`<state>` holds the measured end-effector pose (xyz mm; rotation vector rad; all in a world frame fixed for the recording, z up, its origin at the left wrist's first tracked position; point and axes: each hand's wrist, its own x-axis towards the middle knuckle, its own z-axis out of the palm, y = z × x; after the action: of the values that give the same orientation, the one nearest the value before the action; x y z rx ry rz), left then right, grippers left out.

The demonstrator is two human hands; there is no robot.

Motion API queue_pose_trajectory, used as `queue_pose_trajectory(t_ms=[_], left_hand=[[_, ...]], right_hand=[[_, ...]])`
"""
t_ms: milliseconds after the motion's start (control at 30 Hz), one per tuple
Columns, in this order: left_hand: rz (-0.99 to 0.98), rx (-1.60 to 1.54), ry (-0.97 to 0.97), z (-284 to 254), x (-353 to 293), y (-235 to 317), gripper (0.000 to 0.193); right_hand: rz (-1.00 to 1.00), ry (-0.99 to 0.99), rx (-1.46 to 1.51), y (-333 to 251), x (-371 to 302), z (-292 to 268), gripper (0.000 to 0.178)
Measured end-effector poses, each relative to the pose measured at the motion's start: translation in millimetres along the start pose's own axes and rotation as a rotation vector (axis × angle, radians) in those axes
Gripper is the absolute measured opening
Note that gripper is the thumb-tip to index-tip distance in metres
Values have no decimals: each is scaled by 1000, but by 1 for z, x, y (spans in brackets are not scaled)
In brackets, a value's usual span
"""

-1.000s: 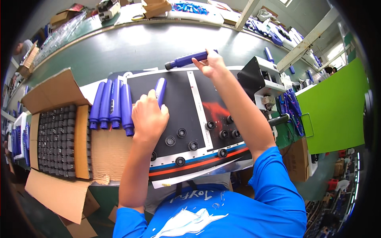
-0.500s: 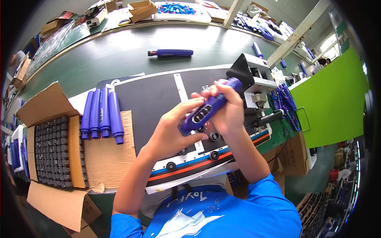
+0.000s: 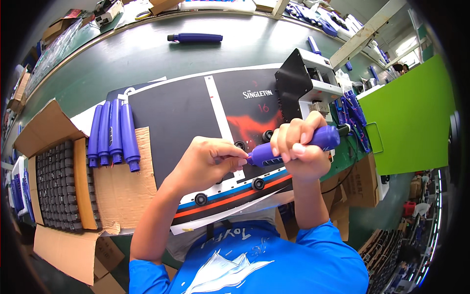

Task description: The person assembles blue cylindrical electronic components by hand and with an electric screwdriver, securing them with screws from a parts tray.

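A purple tube-shaped handle (image 3: 264,154) with a row of slots lies nearly level over the black mat (image 3: 171,117). My right hand (image 3: 303,147) is wrapped round its thicker part, with the rounded end sticking out on the right. At the narrow left end, my left hand (image 3: 208,164) is closed in a pinch on a thin red wire (image 3: 249,157), mostly hidden by the fingertips. Black round caps (image 3: 258,183) stand on the mat below and beside the hands. Several similar purple handles (image 3: 129,132) lie side by side to the left.
An open cardboard box (image 3: 88,186) of black parts stands at the left. A black-and-white machine (image 3: 313,81) is at the right, near a bundle of purple pieces (image 3: 353,115) and a green panel (image 3: 406,122). Another purple handle (image 3: 198,37) lies on the far table.
The handle has swung from steeply tilted to nearly level and moved right and down. My left hand has shifted from holding its lower end to pinching at the tip; my right hand has lowered.
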<state>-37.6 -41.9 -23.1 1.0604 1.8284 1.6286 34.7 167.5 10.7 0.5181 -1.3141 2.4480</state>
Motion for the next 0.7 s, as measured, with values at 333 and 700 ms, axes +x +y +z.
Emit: queue_pose_trajectory(t_ms=[333, 700], left_hand=[[-24, -66, 279, -5, 5, -8, 30], [1, 565, 79, 16, 9, -34, 72]], right_hand=[[-97, 83, -194, 20, 8, -7, 23], [20, -107, -180, 31, 25, -10, 17]])
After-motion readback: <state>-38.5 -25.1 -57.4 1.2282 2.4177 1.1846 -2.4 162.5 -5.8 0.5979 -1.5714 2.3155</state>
